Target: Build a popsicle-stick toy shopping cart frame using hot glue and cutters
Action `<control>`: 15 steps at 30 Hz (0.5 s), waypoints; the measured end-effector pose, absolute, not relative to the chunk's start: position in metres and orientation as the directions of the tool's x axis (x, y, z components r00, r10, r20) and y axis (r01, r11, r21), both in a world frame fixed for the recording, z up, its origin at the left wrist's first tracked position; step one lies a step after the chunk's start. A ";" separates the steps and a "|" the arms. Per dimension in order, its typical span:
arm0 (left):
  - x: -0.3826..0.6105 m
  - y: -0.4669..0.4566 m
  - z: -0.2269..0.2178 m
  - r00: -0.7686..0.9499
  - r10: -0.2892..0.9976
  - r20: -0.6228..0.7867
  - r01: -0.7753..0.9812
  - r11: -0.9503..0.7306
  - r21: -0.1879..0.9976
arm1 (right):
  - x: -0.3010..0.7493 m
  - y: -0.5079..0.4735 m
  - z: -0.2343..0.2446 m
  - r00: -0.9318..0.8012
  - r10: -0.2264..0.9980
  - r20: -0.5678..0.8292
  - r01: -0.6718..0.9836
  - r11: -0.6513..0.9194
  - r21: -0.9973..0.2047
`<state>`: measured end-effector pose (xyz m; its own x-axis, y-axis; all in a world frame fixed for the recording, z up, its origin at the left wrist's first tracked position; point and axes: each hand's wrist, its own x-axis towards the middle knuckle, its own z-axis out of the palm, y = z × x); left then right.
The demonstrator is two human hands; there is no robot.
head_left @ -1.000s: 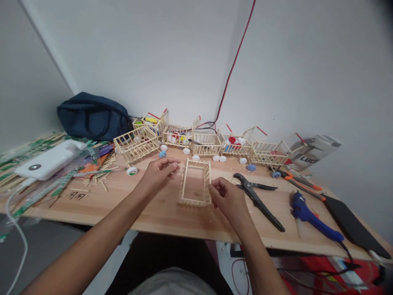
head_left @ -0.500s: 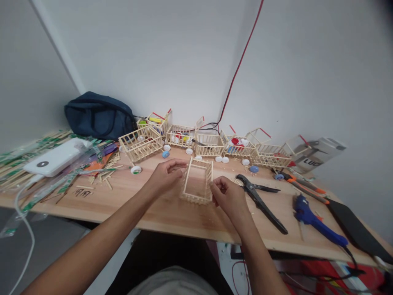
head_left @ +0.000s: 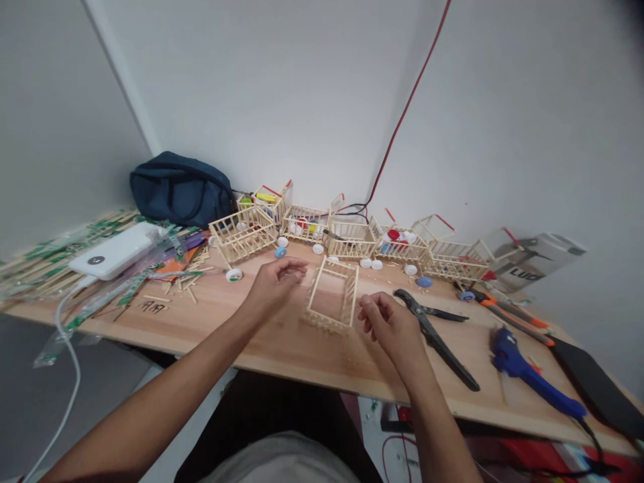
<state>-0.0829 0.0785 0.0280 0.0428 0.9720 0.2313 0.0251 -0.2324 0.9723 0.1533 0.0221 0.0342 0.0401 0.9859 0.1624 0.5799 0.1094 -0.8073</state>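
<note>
A small basket frame of thin wooden sticks [head_left: 351, 295] stands on the wooden table between my hands, with slatted sides. My left hand [head_left: 274, 285] hovers at its left side, fingers stretched forward and holding nothing visible. On the other side, my right hand [head_left: 390, 322] is loosely curled, a small gap between its fingertips and the frame. I see nothing between those fingers. Beyond the frame stands a row of small stick-built carts [head_left: 349, 241], several with bottle-cap wheels and red-tipped handles.
Black cutting pliers [head_left: 440, 335], a blue glue gun [head_left: 533, 376] and a black flat object [head_left: 594, 386] lie on the right. At left are a white power bank [head_left: 118, 249], bundled sticks [head_left: 55, 258] and stick offcuts [head_left: 187, 287]. A blue pouch [head_left: 184, 188] rests against the wall.
My right hand has come off the frame's right side and moved slightly away. The left hand stays near the left side. The whole view has shifted a little.
</note>
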 end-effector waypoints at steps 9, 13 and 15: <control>-0.083 0.057 0.022 0.044 0.982 0.183 0.158 -0.188 0.969 | 0.147 0.010 0.028 0.021 0.967 0.253 0.619 0.186 -0.763; -0.076 0.043 0.020 0.143 0.985 0.093 0.059 -0.103 0.993 | 0.140 0.012 0.022 0.020 0.974 0.226 0.547 0.179 -0.818; -0.071 0.039 0.019 0.187 0.980 0.069 0.013 -0.072 0.997 | 0.140 0.016 0.021 0.010 0.977 0.212 0.507 0.178 -0.844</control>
